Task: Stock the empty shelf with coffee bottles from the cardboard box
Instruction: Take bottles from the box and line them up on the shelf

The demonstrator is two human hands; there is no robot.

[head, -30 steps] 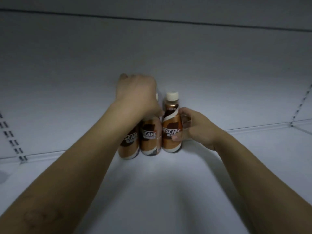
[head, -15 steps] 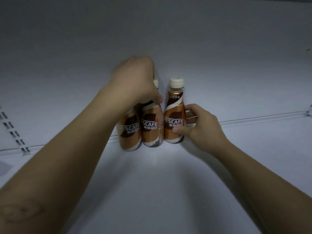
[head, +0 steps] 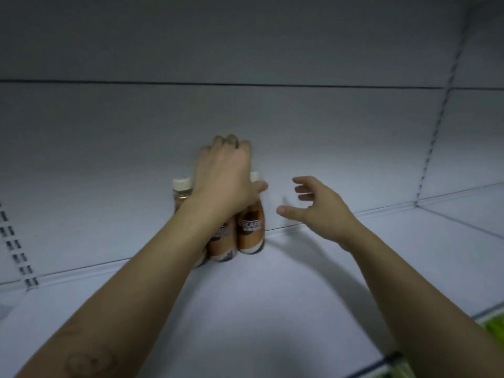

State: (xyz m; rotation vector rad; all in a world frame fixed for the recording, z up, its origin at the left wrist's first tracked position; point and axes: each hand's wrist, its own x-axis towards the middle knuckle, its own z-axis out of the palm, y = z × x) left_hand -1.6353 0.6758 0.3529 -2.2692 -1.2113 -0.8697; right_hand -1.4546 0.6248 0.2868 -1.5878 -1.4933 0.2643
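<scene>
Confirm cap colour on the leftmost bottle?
White cap, clearest in the head view; bottle below is brown.

Both arms are bare all the way down, no sleeves, no watch, no rings or bands that I can spot. The left hand (head: 222, 177) and right hand (head: 317, 207) are gloveless too. Only real marking is a faint roundish outline on the left forearm (head: 90, 362) near the bottom edge, maybe a tattoo or stamp, too dim to make out

Bottles (head: 250, 230) at shelf (head: 272, 309) rear.
</scene>
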